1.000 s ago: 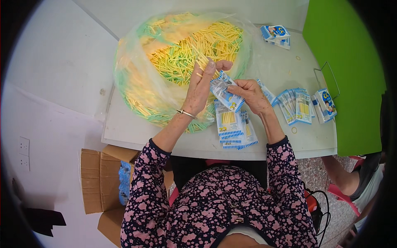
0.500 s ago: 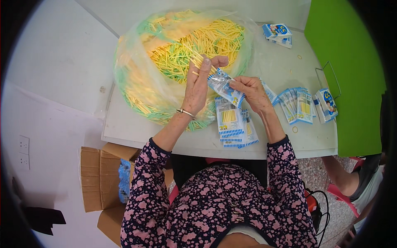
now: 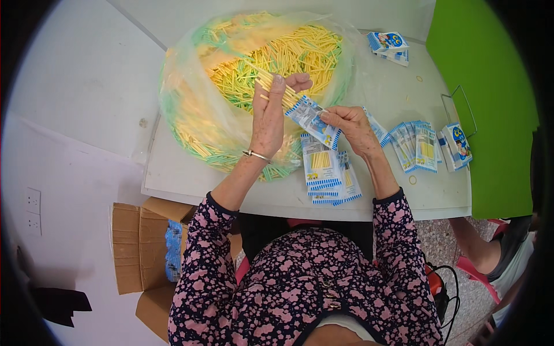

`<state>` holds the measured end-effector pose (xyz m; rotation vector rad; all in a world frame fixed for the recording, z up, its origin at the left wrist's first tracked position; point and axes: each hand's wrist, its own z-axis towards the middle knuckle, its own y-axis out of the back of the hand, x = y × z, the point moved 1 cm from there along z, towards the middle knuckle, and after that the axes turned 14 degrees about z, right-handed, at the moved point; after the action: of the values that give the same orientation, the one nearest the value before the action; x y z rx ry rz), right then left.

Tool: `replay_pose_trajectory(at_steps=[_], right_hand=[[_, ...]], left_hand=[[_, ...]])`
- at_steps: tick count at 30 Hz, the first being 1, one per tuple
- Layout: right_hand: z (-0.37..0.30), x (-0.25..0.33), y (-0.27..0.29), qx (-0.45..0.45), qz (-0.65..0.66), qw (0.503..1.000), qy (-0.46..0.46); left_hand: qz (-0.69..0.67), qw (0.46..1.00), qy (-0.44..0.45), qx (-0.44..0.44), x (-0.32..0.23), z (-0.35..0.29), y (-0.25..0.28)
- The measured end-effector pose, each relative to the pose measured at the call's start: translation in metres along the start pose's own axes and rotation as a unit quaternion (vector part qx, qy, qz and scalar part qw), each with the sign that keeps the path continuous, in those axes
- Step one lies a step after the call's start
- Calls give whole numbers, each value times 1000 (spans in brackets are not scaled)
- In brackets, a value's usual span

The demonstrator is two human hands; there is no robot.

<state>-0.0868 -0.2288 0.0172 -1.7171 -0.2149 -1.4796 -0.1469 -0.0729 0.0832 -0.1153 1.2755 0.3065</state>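
My left hand (image 3: 270,118) is closed around a small bunch of thin yellow sticks (image 3: 266,81), the thumb pressing on them. The lower ends of the sticks meet the mouth of a small clear-and-blue packet (image 3: 314,120); how far they reach inside is hard to see. Between thumb and fingers, my right hand (image 3: 353,128) pinches that packet. Beyond and left of my hands stands a large clear plastic bag (image 3: 199,95), full of yellow and green sticks (image 3: 300,55). Just below the held packet lies a pile of similar packets (image 3: 321,167), with yellow sticks showing through.
More packets (image 3: 426,147) are fanned out at the right, beside a blue-and-white packet stack (image 3: 459,146) and a wire handle (image 3: 460,109). Another small stack (image 3: 389,46) lies farther back. A green panel (image 3: 490,104) borders the table. An opened cardboard box (image 3: 141,248) stands lower left.
My left hand has shifted slightly left with the sticks. The packet has moved slightly left too, still pinched by my right hand, which stays nearly in place.
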Motion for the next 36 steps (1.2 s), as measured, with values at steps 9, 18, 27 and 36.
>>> replay_pose_trajectory(at_steps=[9, 18, 27, 36], right_hand=[[0, -1, 6, 13, 9, 1000, -8], [1, -6, 8, 30, -5, 999, 17], [-2, -3, 5, 33, -7, 999, 2], [-2, -3, 5, 22, 7, 1000, -3]], left_hand=[[38, 997, -56, -26, -11, 3, 17], [-35, 999, -28, -26, -19, -5, -2], [-30, 997, -65, -30, -16, 2, 4], [-19, 999, -30, 17, -3, -15, -6]])
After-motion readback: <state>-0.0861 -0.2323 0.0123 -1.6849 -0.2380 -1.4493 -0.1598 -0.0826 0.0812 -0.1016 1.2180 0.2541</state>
